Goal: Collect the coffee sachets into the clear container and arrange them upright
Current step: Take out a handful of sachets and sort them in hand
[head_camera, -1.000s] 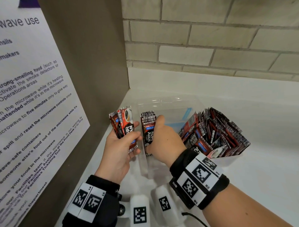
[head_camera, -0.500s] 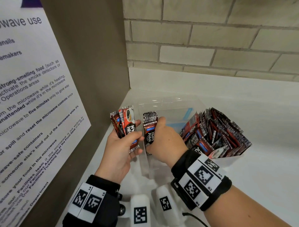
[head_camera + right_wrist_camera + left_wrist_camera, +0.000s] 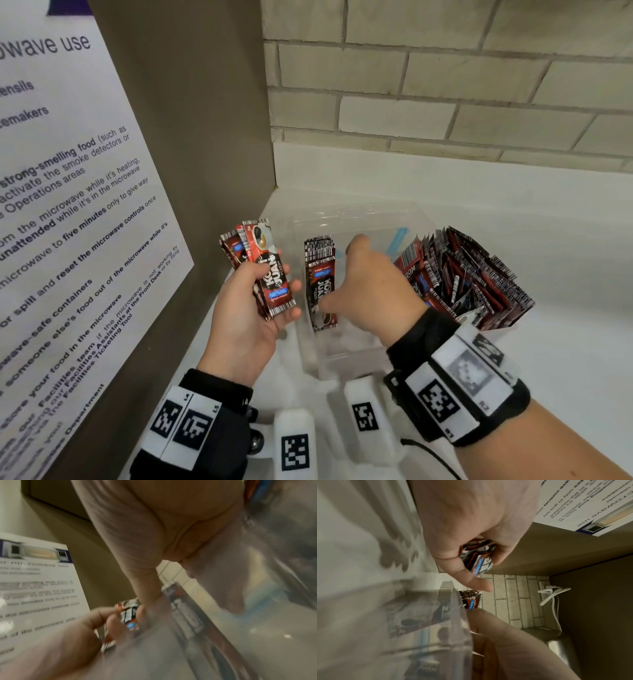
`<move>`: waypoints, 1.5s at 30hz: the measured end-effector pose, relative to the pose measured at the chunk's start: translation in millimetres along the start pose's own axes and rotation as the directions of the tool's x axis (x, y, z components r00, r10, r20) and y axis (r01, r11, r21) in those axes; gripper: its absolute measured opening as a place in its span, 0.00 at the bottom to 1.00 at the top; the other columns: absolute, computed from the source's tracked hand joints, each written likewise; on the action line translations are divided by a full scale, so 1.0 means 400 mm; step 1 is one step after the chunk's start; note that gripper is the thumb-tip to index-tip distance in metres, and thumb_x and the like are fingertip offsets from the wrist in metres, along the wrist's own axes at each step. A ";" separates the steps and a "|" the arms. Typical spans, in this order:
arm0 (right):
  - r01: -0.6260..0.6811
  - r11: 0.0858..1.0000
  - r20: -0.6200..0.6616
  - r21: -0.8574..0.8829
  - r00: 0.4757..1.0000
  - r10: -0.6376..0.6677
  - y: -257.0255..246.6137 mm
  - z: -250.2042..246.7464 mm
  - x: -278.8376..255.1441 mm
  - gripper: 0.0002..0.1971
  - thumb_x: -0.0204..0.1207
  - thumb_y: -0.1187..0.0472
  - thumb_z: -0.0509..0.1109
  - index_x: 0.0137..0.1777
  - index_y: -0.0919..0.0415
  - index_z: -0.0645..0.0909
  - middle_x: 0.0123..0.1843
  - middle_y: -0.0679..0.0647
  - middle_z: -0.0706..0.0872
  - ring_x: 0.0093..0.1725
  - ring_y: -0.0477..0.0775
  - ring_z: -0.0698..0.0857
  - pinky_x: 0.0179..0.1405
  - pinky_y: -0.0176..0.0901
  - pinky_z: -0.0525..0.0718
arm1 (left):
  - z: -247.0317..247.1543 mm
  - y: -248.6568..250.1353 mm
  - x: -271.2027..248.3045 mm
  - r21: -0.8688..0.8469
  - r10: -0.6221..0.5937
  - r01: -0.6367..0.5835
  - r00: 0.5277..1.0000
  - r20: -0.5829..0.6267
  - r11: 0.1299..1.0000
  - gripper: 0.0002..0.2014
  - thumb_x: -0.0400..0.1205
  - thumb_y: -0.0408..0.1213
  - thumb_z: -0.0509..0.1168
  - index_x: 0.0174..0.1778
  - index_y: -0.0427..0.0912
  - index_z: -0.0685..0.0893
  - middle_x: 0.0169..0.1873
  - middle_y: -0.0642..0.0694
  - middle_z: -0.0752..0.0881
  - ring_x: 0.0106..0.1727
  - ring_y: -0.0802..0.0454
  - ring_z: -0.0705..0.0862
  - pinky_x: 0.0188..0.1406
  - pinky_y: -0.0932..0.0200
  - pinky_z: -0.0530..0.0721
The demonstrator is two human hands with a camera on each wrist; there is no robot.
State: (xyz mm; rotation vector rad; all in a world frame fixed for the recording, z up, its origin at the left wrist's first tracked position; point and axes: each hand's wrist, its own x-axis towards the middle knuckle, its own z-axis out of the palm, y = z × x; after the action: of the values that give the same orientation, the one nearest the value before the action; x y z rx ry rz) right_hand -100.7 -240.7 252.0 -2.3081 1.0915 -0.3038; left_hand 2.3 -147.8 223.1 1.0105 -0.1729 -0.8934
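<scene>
Inside the clear container (image 3: 342,363), against its left wall, the right hand (image 3: 370,294) pinches a small stack of coffee sachets (image 3: 320,284), thumb on the near face, and stands it on end, likely so the wall props the stack upright. Just left of the container, the left hand (image 3: 246,308) has its fingers and thumb wrapped round a fanned bundle of sachets (image 3: 263,267), raised, apparently waiting to go in. Right of the container, touching its right wall, a second tub (image 3: 496,329) brims with leaning sachets.
</scene>
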 end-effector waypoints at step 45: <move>-0.063 0.757 0.179 0.651 0.981 -0.073 0.015 -0.067 -0.066 0.06 0.71 0.75 0.74 0.39 0.65 0.82 0.29 0.57 0.82 0.26 0.50 0.80 0.23 0.38 0.82 | 0.025 -0.002 -0.029 0.058 0.172 -0.176 0.983 0.068 0.983 0.07 0.66 0.32 0.70 0.38 0.44 0.83 0.24 0.51 0.85 0.23 0.60 0.81 0.14 0.68 0.71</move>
State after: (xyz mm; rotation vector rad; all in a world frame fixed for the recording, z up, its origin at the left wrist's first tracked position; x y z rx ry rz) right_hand -132.9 -234.3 271.5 -1.6610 0.7195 -0.3820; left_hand -10.7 -146.4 231.0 1.0111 -0.3394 -0.7639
